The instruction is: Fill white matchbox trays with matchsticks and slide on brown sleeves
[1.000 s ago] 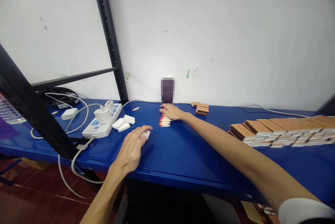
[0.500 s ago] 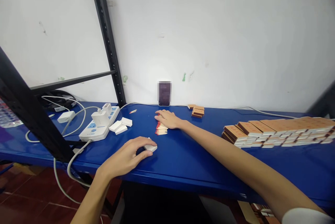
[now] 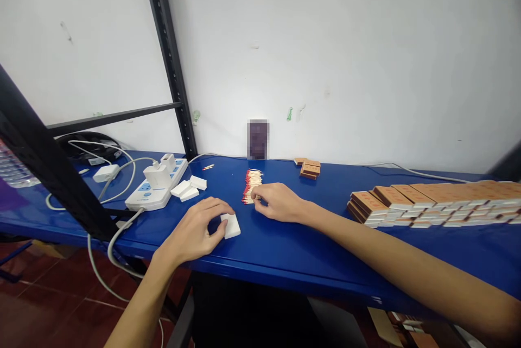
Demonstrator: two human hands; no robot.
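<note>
A small white matchbox tray (image 3: 232, 227) sits on the blue tabletop near its front edge. My left hand (image 3: 198, 232) is closed on its left side, thumb low and fingers along the top. Farther back, wooden matches with red heads (image 3: 253, 178) lie in a row, heads to the left. At the near end of that row, my right hand (image 3: 281, 202) has its fingers bent and its thumb drawn in against the matches. How many matches are between its fingertips is hidden.
Several white trays (image 3: 189, 189) lie beside a white power strip (image 3: 157, 185) with cables. A few brown matchboxes (image 3: 310, 169) rest near the wall; a long stack of matchboxes (image 3: 431, 201) stands right. A pixelated phone-like object (image 3: 258, 139) leans on the wall. Black shelf posts (image 3: 166, 55) rise at left.
My right hand has drawn back toward me from the far end of the matches to the near end, its fingers now curled. The left hand and its tray have turned slightly, staying near the same spot.
</note>
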